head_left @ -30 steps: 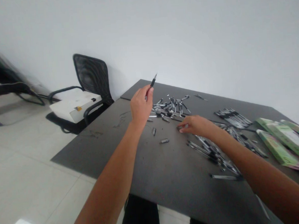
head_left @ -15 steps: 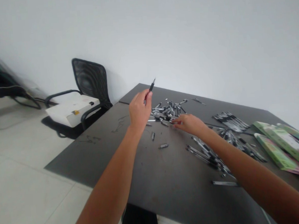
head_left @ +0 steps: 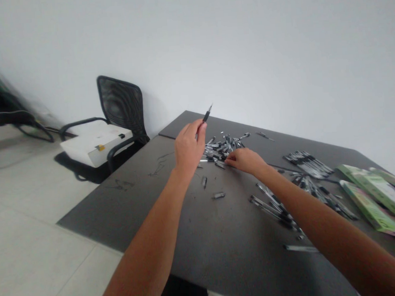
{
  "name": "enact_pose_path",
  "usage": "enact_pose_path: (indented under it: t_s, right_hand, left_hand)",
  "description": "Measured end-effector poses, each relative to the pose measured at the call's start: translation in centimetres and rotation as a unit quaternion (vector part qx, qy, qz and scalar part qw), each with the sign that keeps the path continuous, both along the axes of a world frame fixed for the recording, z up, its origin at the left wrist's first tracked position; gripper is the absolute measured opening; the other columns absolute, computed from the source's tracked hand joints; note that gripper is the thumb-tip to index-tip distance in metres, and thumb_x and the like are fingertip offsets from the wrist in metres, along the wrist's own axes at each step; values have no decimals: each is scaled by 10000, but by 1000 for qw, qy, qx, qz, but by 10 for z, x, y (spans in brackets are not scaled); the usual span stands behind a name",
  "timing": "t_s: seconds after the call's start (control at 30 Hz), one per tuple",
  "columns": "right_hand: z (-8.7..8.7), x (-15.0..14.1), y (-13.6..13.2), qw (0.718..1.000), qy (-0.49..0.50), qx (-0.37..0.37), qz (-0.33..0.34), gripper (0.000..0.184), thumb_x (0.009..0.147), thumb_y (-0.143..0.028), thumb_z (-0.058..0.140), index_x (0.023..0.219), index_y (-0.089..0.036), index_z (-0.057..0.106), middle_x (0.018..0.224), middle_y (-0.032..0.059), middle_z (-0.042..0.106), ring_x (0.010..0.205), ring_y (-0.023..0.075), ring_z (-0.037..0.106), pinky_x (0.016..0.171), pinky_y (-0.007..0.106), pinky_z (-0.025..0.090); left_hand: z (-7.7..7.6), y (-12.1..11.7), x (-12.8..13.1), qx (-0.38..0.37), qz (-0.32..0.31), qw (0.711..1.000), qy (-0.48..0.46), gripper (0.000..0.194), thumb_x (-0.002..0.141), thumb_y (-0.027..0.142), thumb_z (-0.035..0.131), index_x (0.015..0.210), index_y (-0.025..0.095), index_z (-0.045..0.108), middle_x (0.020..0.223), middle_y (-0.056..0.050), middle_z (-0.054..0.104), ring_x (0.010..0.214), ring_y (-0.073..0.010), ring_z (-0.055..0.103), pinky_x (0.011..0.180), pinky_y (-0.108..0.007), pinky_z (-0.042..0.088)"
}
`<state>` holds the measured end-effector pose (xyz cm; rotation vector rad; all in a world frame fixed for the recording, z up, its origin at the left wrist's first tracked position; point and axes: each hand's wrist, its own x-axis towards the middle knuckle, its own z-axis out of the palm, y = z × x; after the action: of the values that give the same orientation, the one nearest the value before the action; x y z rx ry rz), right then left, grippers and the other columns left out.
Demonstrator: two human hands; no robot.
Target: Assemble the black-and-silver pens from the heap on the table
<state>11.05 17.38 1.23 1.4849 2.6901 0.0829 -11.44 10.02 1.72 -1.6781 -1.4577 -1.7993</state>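
Observation:
My left hand (head_left: 190,141) is closed around an uncapped pen (head_left: 207,115) with a black grip, its bare tip pointing up and to the right above the table. At the near right edge of a heap of pens and clear caps (head_left: 218,150), my right hand (head_left: 245,159) has thumb and fingers pinched together; what they hold, if anything, I cannot make out. A small clear cap (head_left: 220,164) lies just left of those fingertips. Two more loose caps rest nearer me, one upright-angled cap (head_left: 204,182) and one lying sideways (head_left: 219,195).
Several capped-looking pens (head_left: 271,206) lie under and beside my right forearm on the dark table (head_left: 204,242). Farther right are a neat row of pens (head_left: 308,163) and green-and-pink boxes (head_left: 378,198). A chair (head_left: 121,99) holding a white box (head_left: 96,146) stands left.
My left hand, still holding the pen, has shifted slightly right toward the heap. The fingers of my right hand have drawn together at the heap's edge. The view has moved a little.

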Motion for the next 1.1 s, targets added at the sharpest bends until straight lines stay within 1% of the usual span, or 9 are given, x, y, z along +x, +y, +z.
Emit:
enact_pose_path:
  t_s: [0.2, 0.4, 0.47, 0.57, 0.63, 0.77, 0.9, 0.97, 1.1]
  right_hand:
    - [2, -3, 6, 1000, -13, -25, 10, 305, 1016, -427, 611, 1159, -312, 855, 1143, 53, 846, 1040, 240, 759, 838, 283, 509]
    - [9, -9, 9, 998, -29, -49, 14, 269, 1029, -389, 621, 1122, -301, 858, 1117, 57, 844, 1053, 233, 762, 872, 281, 525]
    - [11, -11, 11, 997, -39, -61, 16, 255, 1039, -395, 633, 1138, -268, 831, 1136, 66, 825, 1061, 229, 755, 921, 326, 554]
    - [14, -14, 14, 995, -56, -77, 20, 300, 1046, -435, 657, 1199, -197, 755, 1199, 85, 771, 1067, 231, 736, 968, 441, 595]
    - [17, -16, 16, 994, -67, -87, 27, 315, 1042, -435, 671, 1224, -183, 725, 1237, 91, 744, 1079, 234, 726, 969, 464, 607]
    - [20, -19, 20, 991, -80, -101, 40, 301, 1043, -409, 674, 1247, -192, 716, 1276, 94, 725, 1090, 235, 718, 955, 449, 614]
    - [20, -19, 24, 990, -80, -106, 48, 303, 1044, -423, 671, 1223, -183, 718, 1247, 90, 733, 1066, 229, 722, 947, 448, 615]
    - [20, -16, 24, 990, -75, -109, 55, 288, 1051, -430, 653, 1154, -177, 744, 1167, 79, 764, 1016, 217, 732, 938, 434, 606]
    - [19, -7, 22, 990, -56, -109, 73, 277, 1050, -352, 595, 1050, -221, 839, 958, 43, 832, 921, 203, 758, 846, 295, 537]
  left_hand:
    - [0, 0, 2, 22, 4, 1000, 13, 206, 1087, 288, 596, 1145, 181, 762, 996, -99, 812, 897, -200, 746, 813, -328, 573]
    - [1, -2, 4, 19, -1, 1000, 24, 230, 1099, 308, 577, 1148, 176, 759, 1008, -94, 815, 906, -192, 751, 796, -305, 581]
    - [1, -3, 4, 12, -4, 1000, 25, 237, 1102, 315, 572, 1147, 176, 758, 1026, -95, 817, 924, -192, 755, 814, -302, 585]
    - [1, -4, 5, 6, -7, 1000, 26, 225, 1096, 306, 581, 1147, 178, 759, 1028, -94, 819, 937, -194, 760, 831, -303, 590]
    - [1, -4, 5, 5, -7, 1000, 27, 212, 1089, 290, 593, 1145, 175, 762, 1024, -95, 822, 931, -198, 763, 832, -307, 591]
    - [1, -4, 6, 3, -6, 999, 34, 191, 1079, 280, 607, 1140, 194, 766, 1031, -90, 828, 919, -196, 766, 835, -309, 595]
    - [1, -4, 6, 0, -7, 999, 36, 194, 1079, 285, 608, 1149, 197, 766, 1044, -91, 828, 928, -196, 767, 844, -309, 595]
    - [1, -4, 6, -6, -12, 999, 35, 203, 1081, 287, 606, 1156, 185, 764, 1049, -95, 826, 938, -200, 767, 851, -315, 594]
    - [0, -4, 6, -10, -22, 999, 34, 205, 1080, 281, 605, 1159, 173, 761, 1039, -101, 822, 940, -206, 765, 858, -326, 592]
